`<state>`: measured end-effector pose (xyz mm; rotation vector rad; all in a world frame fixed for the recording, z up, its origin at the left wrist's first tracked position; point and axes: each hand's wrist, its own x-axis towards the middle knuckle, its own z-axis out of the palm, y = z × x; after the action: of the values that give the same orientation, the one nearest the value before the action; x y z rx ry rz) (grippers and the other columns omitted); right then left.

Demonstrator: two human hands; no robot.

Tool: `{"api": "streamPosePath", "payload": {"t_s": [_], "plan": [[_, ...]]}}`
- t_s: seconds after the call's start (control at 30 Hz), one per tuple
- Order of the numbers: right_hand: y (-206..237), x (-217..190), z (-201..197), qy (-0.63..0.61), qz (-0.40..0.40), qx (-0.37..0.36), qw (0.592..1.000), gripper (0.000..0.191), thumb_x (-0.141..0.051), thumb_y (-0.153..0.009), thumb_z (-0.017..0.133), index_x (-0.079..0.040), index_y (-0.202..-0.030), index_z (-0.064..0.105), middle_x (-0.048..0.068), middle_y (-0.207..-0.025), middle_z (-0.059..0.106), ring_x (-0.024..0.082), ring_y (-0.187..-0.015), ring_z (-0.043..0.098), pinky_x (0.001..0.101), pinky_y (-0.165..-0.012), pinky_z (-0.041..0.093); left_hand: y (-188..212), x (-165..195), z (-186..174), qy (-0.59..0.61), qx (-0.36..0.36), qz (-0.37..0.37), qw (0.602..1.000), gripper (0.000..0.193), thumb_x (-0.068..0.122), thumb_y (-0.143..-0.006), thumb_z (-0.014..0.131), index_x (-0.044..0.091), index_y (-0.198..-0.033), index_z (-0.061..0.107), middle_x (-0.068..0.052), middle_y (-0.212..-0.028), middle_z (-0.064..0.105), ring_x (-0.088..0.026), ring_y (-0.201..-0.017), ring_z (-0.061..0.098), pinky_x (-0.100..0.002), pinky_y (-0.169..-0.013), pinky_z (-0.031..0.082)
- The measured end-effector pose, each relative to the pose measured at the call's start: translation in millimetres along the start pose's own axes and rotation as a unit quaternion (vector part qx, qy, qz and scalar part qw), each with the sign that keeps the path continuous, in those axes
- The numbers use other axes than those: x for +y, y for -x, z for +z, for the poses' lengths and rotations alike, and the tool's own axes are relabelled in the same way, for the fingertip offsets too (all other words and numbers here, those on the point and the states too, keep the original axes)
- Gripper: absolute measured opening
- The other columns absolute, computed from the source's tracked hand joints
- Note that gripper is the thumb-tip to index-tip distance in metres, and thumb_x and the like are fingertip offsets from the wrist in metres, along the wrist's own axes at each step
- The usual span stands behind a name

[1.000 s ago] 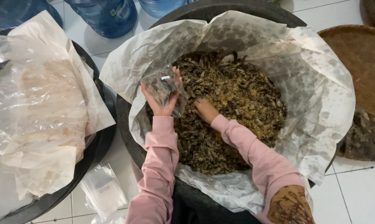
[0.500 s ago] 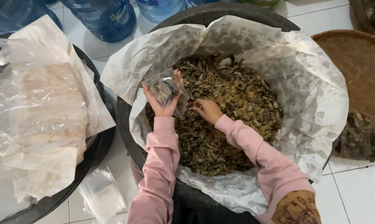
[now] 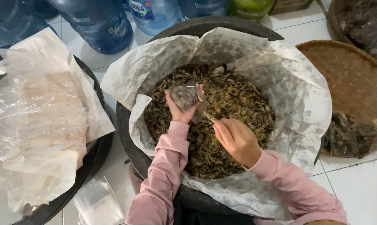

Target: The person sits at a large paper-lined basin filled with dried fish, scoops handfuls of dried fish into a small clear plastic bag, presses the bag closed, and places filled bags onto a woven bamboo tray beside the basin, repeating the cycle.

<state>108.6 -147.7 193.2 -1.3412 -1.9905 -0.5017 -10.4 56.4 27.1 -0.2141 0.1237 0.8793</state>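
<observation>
A small clear plastic bag (image 3: 185, 96), judged light, limp and slippery, is gripped at its mouth by the left hand (image 3: 181, 109), dried leaves (image 3: 238, 100) pinched by the right hand (image 3: 237, 141).

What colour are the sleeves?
Pink, on both sleeves, seen clearly in the head view.

Left: a second dark basin (image 3: 97, 155) covered with crumpled clear plastic and white paper (image 3: 38, 125). Top: large blue water jugs (image 3: 97, 23) standing side by side on the white tiled floor (image 3: 355, 187), with a green container (image 3: 249, 7) just beside them. Right: a round woven tray (image 3: 355, 79) holding a small heap of dark dried matter at its lower edge. Bottom left: a small stack of clear plastic bags (image 3: 97, 202) lying on the tiles.
</observation>
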Motion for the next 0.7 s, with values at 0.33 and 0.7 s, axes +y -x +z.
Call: {"api": "streamPosePath", "payload": {"t_s": [0.33, 0.7], "plan": [[8.8, 13.9, 70.9, 0.167, -0.014, -0.055, 0.984, 0.038, 0.004, -0.082, 0.070, 0.012, -0.119, 0.070, 0.010, -0.091, 0.061, 0.021, -0.084, 0.061, 0.0295, -0.077, 0.057, 10.9, -44.5, -8.1, -0.109, 0.009, -0.050, 0.993, 0.100, 0.080, -0.094, 0.037, -0.006, -0.145, 0.041, -0.028, -0.143, 0.052, -0.047, -0.132, 0.052, -0.056, -0.113, 0.046], [9.2, 22.3, 112.7, 0.217, 0.021, -0.097, 0.971, 0.053, -0.003, -0.078, 0.070, 0.011, -0.129, 0.063, 0.018, -0.118, 0.068, 0.025, -0.107, 0.071, 0.0291, -0.087, 0.061, 10.6, -34.1, -6.5, -0.105, -0.035, -0.038, 0.993, 0.111, 0.085, -0.094, 0.035, -0.013, -0.146, 0.040, -0.034, -0.140, 0.055, -0.047, -0.131, 0.055, -0.053, -0.114, 0.047]]}}
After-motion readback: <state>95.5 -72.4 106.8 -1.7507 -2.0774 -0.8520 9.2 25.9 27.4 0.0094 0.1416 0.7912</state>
